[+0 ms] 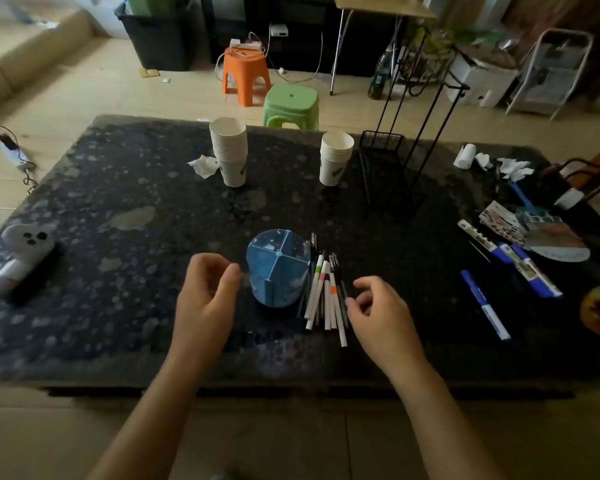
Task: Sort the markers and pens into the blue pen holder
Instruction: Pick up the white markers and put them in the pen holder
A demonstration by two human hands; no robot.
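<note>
The blue pen holder point(277, 268) stands near the table's front middle, round with several compartments that look empty. A bundle of white markers and dark pens point(326, 292) lies flat just right of it, touching its side. My left hand point(205, 299) hovers left of the holder, fingers curled and apart, holding nothing. My right hand point(378, 313) sits just right of the bundle, its fingertips at the outermost dark pen; no pen is lifted.
Two stacks of paper cups point(230, 154) point(336, 157) and a black wire rack point(385, 171) stand behind. Blue-and-white markers point(485, 306) and clutter lie at the right. A white device point(25, 258) rests at the left edge of the dark speckled table point(118, 306).
</note>
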